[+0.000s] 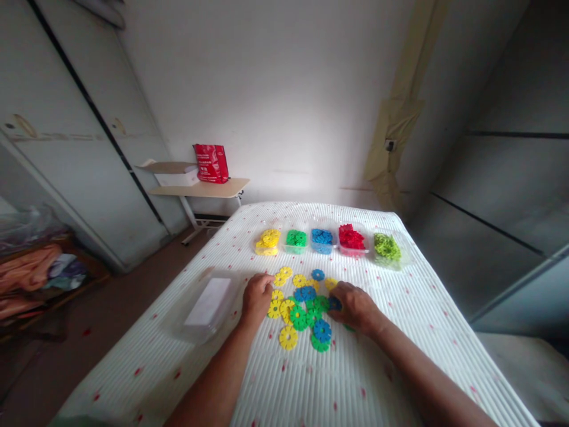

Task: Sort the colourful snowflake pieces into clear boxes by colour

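A loose cluster of notched plastic discs lies on the table: yellow discs point(288, 337) on the left, green discs point(298, 318) in the middle, blue discs point(322, 330) among them. At its left edge is my left hand point(256, 298), fingers curled in beside the yellow discs; whether something is between them is hidden. My right hand point(355, 305) reaches over the right edge, thumb and fingers apart around a blue disc point(335, 303). A yellow disc point(330, 283) shows by its fingertips, and a green one peeks out beneath the hand.
Behind the cluster stand clear tubs of yellow point(268, 239), green point(296, 239), blue point(322, 238), red point(351, 237) and light green pieces point(386, 246). Left of my left hand lies a clear container point(208, 305) with a white panel. A side table point(222, 188) holds a red bag point(212, 163).
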`<state>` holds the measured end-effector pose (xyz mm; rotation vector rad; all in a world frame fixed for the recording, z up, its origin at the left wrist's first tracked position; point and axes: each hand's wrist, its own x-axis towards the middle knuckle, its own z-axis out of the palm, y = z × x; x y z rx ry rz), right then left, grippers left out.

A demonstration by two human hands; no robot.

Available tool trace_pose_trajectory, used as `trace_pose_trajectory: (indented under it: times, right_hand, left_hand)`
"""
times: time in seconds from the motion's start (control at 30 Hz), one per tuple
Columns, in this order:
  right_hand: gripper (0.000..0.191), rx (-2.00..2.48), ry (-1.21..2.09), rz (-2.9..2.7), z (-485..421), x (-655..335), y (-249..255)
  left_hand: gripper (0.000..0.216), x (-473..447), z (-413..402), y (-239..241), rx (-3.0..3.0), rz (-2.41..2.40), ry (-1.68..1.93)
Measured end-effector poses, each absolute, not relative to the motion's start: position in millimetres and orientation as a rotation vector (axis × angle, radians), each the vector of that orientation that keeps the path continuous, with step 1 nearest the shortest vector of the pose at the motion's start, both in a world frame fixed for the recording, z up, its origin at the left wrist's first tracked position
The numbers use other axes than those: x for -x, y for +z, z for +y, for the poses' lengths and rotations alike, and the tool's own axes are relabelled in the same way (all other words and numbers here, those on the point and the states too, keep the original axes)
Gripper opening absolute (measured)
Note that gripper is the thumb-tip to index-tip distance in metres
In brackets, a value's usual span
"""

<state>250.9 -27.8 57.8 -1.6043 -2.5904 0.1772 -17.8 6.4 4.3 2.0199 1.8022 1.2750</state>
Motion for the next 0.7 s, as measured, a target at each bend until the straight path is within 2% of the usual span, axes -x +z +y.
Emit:
trace_pose_trajectory:
  times: [0.37, 0.7]
  right_hand:
    - [0.024, 1.531, 0.466, -2.515, -23.6, -260.5, 87.4]
    - [0.043, 1.565, 0.125, -2.586, 29.9, -230.6, 74.9]
  left_hand:
    - [0.024, 16.9, 7.1, 0.9, -2.016, 1.774, 1.296]
    - [0.022, 18.0, 6.6, 1.3, -1.984, 1.770, 1.283]
